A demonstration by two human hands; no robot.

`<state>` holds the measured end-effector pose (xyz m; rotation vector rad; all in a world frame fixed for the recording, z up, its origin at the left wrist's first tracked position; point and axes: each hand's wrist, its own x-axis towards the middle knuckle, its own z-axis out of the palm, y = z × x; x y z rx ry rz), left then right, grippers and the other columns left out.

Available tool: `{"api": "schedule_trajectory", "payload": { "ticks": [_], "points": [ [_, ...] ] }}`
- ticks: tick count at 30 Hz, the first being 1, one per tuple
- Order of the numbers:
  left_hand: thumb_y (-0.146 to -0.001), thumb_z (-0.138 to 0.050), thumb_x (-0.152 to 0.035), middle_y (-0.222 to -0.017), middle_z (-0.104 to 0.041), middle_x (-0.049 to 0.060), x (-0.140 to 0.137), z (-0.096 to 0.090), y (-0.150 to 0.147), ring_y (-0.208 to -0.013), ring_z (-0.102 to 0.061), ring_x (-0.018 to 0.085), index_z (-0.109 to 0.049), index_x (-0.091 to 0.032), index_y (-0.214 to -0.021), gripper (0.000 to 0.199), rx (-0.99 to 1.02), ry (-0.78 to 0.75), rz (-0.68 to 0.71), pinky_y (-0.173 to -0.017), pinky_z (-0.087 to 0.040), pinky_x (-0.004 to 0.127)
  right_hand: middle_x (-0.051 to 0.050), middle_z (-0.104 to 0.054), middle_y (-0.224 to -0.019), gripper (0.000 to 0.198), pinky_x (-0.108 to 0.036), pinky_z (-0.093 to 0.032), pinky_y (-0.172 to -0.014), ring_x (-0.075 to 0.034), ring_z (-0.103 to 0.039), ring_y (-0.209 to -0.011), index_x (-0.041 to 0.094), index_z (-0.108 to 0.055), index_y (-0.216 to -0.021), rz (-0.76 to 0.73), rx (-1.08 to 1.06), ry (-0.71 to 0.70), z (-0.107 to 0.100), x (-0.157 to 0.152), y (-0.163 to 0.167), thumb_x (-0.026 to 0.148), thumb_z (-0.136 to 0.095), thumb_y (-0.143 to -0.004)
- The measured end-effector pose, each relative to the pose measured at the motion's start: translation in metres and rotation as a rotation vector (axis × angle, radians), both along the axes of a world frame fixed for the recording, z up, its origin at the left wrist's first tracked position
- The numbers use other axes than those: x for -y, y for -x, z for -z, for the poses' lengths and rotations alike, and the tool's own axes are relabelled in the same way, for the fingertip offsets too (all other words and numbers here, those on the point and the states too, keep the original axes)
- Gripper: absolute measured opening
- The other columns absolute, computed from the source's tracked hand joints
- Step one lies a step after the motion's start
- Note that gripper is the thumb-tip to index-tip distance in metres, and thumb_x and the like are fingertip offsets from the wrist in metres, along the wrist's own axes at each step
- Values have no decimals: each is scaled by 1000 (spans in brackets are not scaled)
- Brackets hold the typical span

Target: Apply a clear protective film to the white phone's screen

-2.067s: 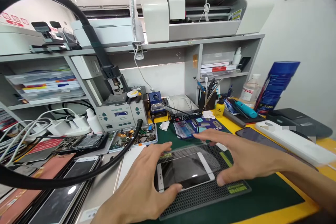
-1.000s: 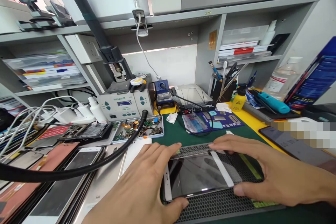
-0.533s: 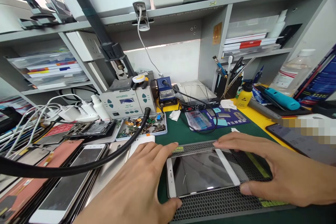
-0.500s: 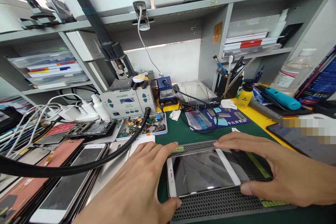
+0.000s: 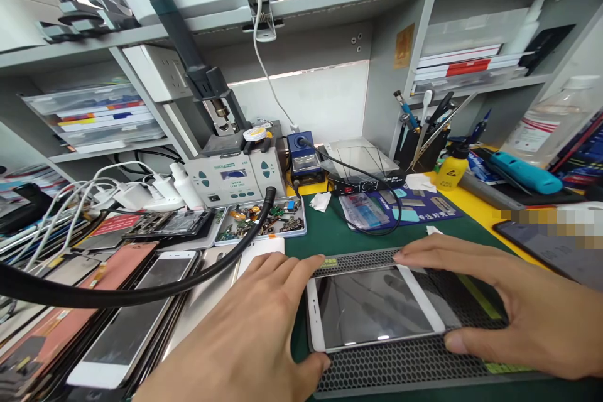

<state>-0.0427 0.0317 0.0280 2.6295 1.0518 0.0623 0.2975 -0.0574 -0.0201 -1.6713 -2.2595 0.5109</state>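
Observation:
A smartphone [image 5: 372, 308] with a white front frame and dark glass lies face up, level, at or just over a black honeycomb mat [image 5: 377, 370]. My left hand [image 5: 249, 326] spans the phone's left end, its forefinger by the far corner and its thumb by the near one. At the right end my right hand [image 5: 522, 301] does the same with forefinger and thumb. The two hands hold the phone by its corners between them. Light streaks reflect off the glass. Whether any gap lies beneath the phone is hidden.
A thick black hose [image 5: 188, 286] arches across the left side over stacked phone screens [image 5: 127, 320]. Behind stand a parts tray [image 5: 301, 229], a hot-air station [image 5: 235, 179] and a yellow bottle [image 5: 452, 169]. Another phone [image 5: 537, 248] lies at right.
The whole view has shifted slightly, so things sit a little farther right. Both hands keep the same hold at the phone's ends.

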Motion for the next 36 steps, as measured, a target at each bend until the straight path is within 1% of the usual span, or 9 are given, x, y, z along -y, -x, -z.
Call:
{"api": "schedule_trajectory", "payload": {
  "ticks": [8, 12, 17, 22, 25, 29, 33, 36],
  "points": [
    [-74, -75, -34, -132, -64, 2, 3, 1, 0, -128, -56, 33, -48, -40, -145, 76, 31, -19, -25, -105, -49, 53, -8, -53, -153, 81, -55, -46, -115, -41, -51, -139, 40, -52, -150, 4, -20, 11, 1, 0, 2, 50, -82, -75],
    [-74, -75, -36, -131, -64, 3, 1, 1, 0, -127, -56, 33, -49, -39, -145, 76, 29, 3, -7, -105, -50, 52, -7, -51, -154, 79, -55, -45, -115, -40, -50, -140, 42, -49, -151, -6, -3, 22, 0, -1, 1, 52, -79, -79],
    [-74, -76, -37, -131, -64, 4, 0, -1, -1, -127, -56, 34, -49, -36, -146, 77, 9, 12, -20, -104, -50, 52, -5, -51, -154, 78, -55, -46, -114, -38, -51, -139, 45, -46, -151, -19, 0, 32, -4, -1, 3, 53, -78, -80],
    [-74, -75, -36, -129, -65, 4, -1, -4, -3, -126, -57, 34, -52, -36, -144, 74, -1, 39, -20, -103, -51, 51, -4, -50, -154, 74, -53, -46, -115, -37, -51, -139, 46, -48, -149, -15, -10, 41, -3, 0, 4, 53, -77, -81],
    [-74, -75, -36, -130, -65, 3, -2, -4, -3, -125, -57, 33, -53, -36, -142, 71, 13, 38, -19, -104, -51, 50, -5, -49, -155, 76, -55, -45, -114, -38, -51, -139, 45, -48, -149, -17, -11, 44, -3, -1, 4, 52, -78, -80],
    [-74, -77, -33, -128, -66, 1, -2, -5, -4, -123, -59, 31, -57, -36, -136, 65, 25, 46, -14, -102, -51, 48, -5, -51, -153, 77, -57, -47, -112, -38, -53, -137, 47, -49, -148, -25, -28, 45, -5, -3, 6, 52, -80, -78],
    [-72, -76, -30, -119, -68, 2, -3, -9, -7, -117, -62, 32, -66, -30, -117, 46, -34, 66, -27, -97, -54, 47, -4, -55, -150, 77, -53, -49, -112, -37, -55, -136, 47, -52, -146, -31, -62, 23, -7, -4, 7, 48, -83, -75],
    [-72, -76, -31, -113, -69, 4, -3, -7, -7, -112, -64, 32, -68, -27, -107, 36, -67, 39, -24, -93, -55, 45, -6, -57, -149, 77, -50, -49, -112, -38, -55, -136, 41, -57, -145, -32, -94, 12, -10, -5, 8, 46, -85, -74]
  ]
}}
